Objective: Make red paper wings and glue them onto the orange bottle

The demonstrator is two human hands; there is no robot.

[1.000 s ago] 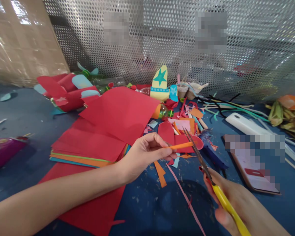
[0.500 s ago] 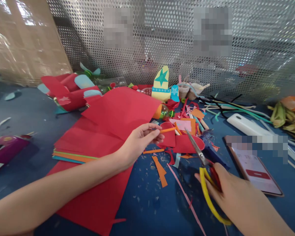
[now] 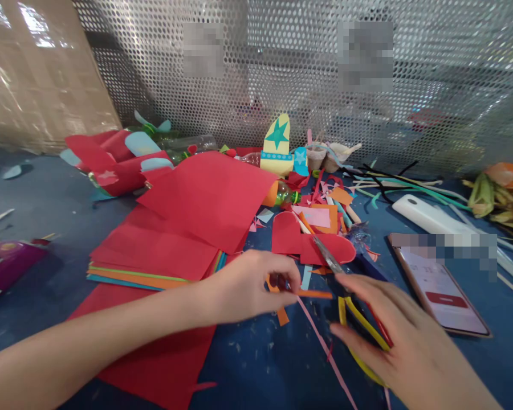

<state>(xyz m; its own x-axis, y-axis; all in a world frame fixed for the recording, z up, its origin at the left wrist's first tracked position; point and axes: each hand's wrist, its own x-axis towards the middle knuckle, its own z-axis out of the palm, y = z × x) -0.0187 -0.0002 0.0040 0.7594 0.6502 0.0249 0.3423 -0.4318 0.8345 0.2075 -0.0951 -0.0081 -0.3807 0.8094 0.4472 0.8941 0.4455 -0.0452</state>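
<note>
At a craft-strewn blue desk (image 3: pixel 260 364), a thin orange paper strip (image 3: pixel 316 294) is pinched by its end between the closed fingertips of the left hand (image 3: pixel 248 287), low over the near middle of the surface. The strip points right, toward a pair of yellow-handled scissors (image 3: pixel 363 322). The scissors are covered at the handles by the right hand (image 3: pixel 402 341), whose fingers are stretched out across the yellow loops. Whether the loops are actually gripped cannot be told, as the hand is blurred. The blades are seen pointing far and left, with their tip over the red heart cut-outs (image 3: pixel 288 233).

A long pink paper strip (image 3: pixel 325 341) lies on the desk between the two hands, running near and right. To the left, large red paper sheets (image 3: pixel 205 193) are spread over a stack of coloured paper (image 3: pixel 154 273) (orange, green and blue edges show). A smartphone (image 3: pixel 444 290) with a lit screen lies just right of the scissors, and a white oblong object (image 3: pixel 423 213) lies beyond it. At the far side, a yellow paper rocket (image 3: pixel 277 145) bearing a teal star stands before a perforated metal screen (image 3: pixel 282 85). A purple packet (image 3: pixel 4 259) lies at the left edge, and dried husks (image 3: pixel 496 199) are heaped at the right.
</note>
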